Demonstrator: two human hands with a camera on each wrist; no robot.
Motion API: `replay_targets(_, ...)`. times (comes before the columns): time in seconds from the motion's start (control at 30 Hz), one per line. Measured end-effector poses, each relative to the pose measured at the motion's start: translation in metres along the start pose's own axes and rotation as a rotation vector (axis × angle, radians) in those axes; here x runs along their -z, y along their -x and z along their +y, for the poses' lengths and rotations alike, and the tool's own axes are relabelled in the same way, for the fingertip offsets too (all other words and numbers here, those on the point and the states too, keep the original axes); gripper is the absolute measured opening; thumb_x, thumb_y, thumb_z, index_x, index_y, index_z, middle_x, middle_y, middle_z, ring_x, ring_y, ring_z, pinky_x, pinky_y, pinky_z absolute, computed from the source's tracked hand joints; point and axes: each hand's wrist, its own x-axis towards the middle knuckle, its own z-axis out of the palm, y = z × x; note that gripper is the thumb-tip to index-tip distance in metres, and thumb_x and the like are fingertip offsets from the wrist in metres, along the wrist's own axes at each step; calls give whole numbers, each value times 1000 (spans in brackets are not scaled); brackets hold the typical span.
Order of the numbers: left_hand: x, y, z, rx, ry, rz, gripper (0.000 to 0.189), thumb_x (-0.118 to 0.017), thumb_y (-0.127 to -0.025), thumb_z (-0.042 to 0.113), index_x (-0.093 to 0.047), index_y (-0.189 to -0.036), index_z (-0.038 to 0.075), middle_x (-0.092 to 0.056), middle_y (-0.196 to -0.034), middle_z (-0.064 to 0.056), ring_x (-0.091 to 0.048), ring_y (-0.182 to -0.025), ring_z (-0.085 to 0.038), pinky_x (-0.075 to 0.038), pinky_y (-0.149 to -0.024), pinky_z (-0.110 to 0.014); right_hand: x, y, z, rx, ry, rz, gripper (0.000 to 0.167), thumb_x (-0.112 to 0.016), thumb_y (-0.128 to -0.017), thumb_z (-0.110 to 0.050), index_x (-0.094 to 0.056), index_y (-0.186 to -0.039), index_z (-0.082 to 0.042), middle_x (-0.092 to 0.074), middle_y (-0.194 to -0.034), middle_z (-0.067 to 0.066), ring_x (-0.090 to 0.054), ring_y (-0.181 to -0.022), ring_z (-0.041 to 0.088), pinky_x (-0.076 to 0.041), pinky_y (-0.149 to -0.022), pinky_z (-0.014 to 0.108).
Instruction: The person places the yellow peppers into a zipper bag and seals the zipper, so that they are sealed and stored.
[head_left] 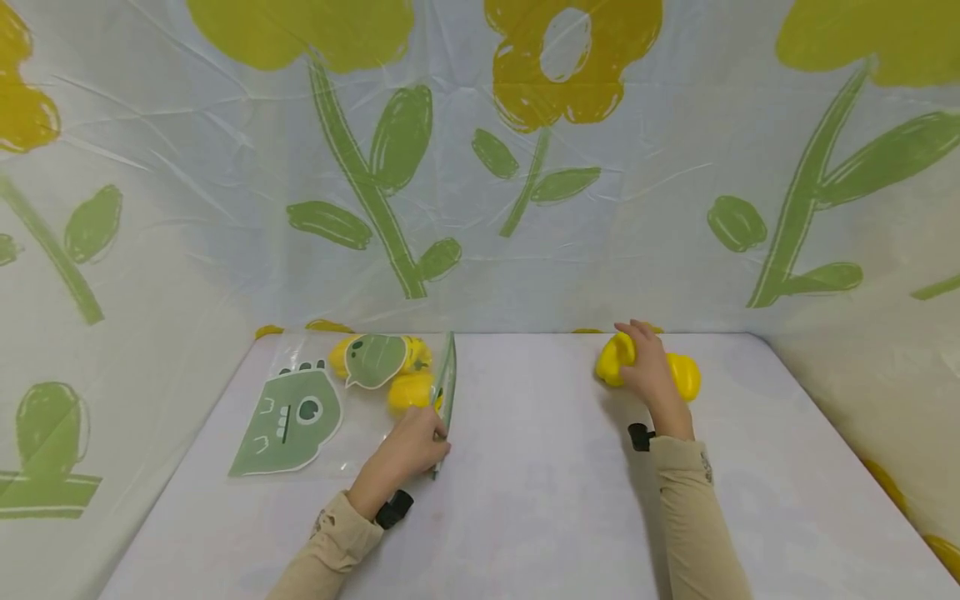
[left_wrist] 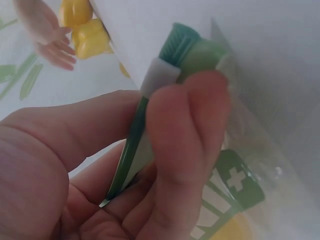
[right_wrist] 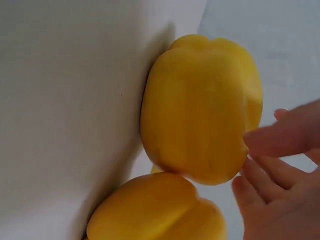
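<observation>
My left hand [head_left: 408,450] pinches the green-edged mouth of a clear zip bag [head_left: 288,425] printed with a green cartoon monster. In the left wrist view, a white and green slider [left_wrist: 161,77] sits on that edge beside the fingertips. Yellow bell peppers [head_left: 411,392] lie inside the bag, partly hidden by the print. At the right, my right hand [head_left: 651,371] is over two more yellow bell peppers, one at its left [head_left: 615,360] and one at its right [head_left: 684,377]. In the right wrist view, its thumb meets the side of the upper pepper [right_wrist: 200,105], fingers loosely extended.
The white table [head_left: 525,475] runs back to a hanging cloth [head_left: 645,250] with yellow flowers and green leaves. This cloth also encloses the left and right sides. A black wrist camera [head_left: 394,508] sits under the left wrist, another [head_left: 641,437] by the right.
</observation>
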Motion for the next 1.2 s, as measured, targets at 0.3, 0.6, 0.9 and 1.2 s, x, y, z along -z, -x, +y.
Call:
replay_targets(0.3, 0, 1, 0, -21, -4, -6, 19, -70, -83, 0, -73, -99, -9, -65, -82, -17, -54, -46, -13, -46, -44, -25, -5, -2, 7, 55, 89, -69, 75, -53, -69, 17, -45, -142, 6, -27, -151, 32, -19, -136, 57, -22, -108, 68)
replay_targets(0.6, 2, 1, -1, -33, -14, -5, 17, -70, -83, 0, -74, -97, -8, -65, -79, -16, -54, -45, -13, -47, -45, -26, -6, 4, 11, 107, 85, -140, 79, -66, -70, 14, -44, -144, -1, -39, -144, 32, -33, -125, 54, -32, -102, 67)
replay_targets(0.9, 3, 2, 0, -33, -21, -7, 18, -71, -82, 0, -74, -97, -8, -65, -79, -15, -54, -46, -13, -47, -44, -25, -9, 9, 15, 53, -19, -218, 84, -78, -75, 4, -39, -148, -14, -39, -144, 27, -39, -128, 48, -30, -104, 67)
replay_targets(1.2, 3, 3, -1, -38, -22, -8, 17, -71, -82, 0, -74, -97, -9, -65, -76, -14, -54, -45, -13, -46, -44, -26, -17, 6, 13, 73, -80, -206, 85, -82, -75, -5, -41, -148, -17, -41, -145, 23, -45, -123, 42, -35, -102, 62)
